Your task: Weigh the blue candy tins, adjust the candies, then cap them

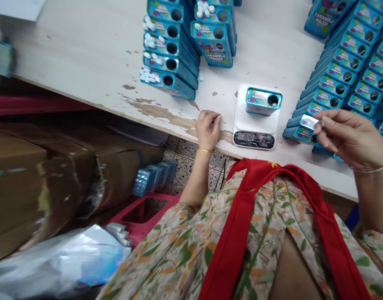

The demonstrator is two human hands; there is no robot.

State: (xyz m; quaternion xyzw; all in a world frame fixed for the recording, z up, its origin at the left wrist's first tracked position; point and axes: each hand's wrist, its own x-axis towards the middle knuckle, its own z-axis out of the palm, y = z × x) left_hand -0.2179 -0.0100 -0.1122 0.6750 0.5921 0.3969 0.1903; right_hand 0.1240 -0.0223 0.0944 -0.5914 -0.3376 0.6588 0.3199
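A white digital scale (242,118) sits at the table's front edge, with small digits lit on its display. On it stands an upright blue candy tin (262,109), its round hole uncovered on top. To the scale's left, my left hand (208,128) rests at the table edge with curled fingers; whatever they may hold is hidden. My right hand (358,135) is over the front end of the right-hand tin rows, thumb and fingertips pinched together beside a tin with a shiny top (309,121). What lies in that pinch is unclear.
Several upright tins (168,81) at the left carry small white candies (150,76) on their tops. More tin rows (332,85) fill the right side. Below the table at left are cardboard boxes (19,166), a pink stool (162,208) and wrapped blue packs (154,177).
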